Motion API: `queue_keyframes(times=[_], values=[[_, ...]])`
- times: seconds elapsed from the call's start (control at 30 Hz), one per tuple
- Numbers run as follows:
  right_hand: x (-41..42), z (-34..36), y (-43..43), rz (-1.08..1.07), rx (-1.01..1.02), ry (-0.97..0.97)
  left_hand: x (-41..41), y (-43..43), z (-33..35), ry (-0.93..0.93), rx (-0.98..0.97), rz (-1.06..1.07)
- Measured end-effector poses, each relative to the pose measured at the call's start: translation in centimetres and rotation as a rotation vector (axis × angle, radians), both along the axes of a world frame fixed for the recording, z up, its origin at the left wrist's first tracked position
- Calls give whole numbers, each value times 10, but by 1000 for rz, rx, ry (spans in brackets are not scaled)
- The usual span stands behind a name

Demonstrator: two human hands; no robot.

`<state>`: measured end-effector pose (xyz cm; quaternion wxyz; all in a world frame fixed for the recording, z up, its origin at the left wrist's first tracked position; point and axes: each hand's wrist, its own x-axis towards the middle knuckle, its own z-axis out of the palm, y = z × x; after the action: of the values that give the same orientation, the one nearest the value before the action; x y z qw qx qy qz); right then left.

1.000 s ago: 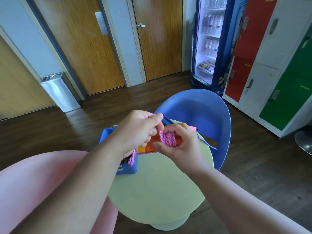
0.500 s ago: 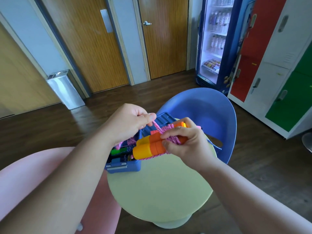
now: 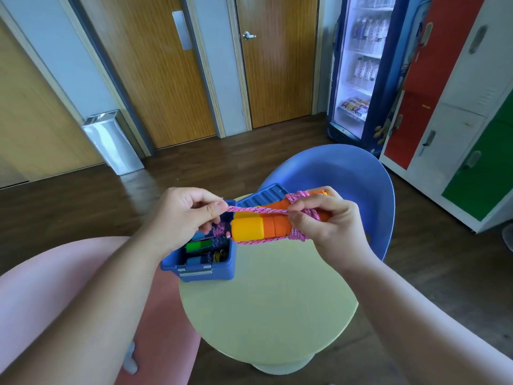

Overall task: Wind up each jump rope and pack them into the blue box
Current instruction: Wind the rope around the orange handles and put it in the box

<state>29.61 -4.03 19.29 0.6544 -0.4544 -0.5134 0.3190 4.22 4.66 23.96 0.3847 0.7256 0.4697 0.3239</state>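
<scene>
Both hands work above the far edge of the table. The left hand pinches a taut stretch of pink cord between thumb and forefinger, other fingers curled. The right hand grips the jump rope handles, fingers wrapped round the coils wound on them.

Wood-grain doors fill twelve o'clock. Glossy metal lockers in red, white and green stand at two o'clock. Beside them, at one o'clock, is a lit drinks fridge with rows of bottles; the print on its blue frame is too blurred to read. A smooth pink seat curves in at eight o'clock, and a moulded blue chair sits just beyond the table. The round table is matt pale green. A slanted steel bin stands at ten o'clock.

The blue box, ribbed plastic with a grey latch, sits at the table's ten o'clock edge with its lid open, just under the left hand. Inside are dark cord and a green piece. The handles are smooth plastic, orange with a yellow cap, seemingly two laid together. The cord is braided, pink with dark flecks, running from hand to hand directly over the box.
</scene>
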Motion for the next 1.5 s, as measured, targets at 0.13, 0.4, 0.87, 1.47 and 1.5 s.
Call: queue_keyframes(times=[0.13, 0.4, 0.87, 1.47, 1.5], values=[[-7, 3, 2, 17, -17, 77, 0, -8, -19, -137, -10, 109], [-26, 2, 21, -151, -98, 167, 37, -53, -74, -377, -254, 211], [-44, -16, 51, -51, -311, 109, 67, -39, -105, 104, -100, -38], [-8, -7, 46, 99, -290, -250, 57, -2, -37, -466, -456, 348], [-8, -8, 45, 87, -277, -248, 58, -1, -38, -475, -429, 349]])
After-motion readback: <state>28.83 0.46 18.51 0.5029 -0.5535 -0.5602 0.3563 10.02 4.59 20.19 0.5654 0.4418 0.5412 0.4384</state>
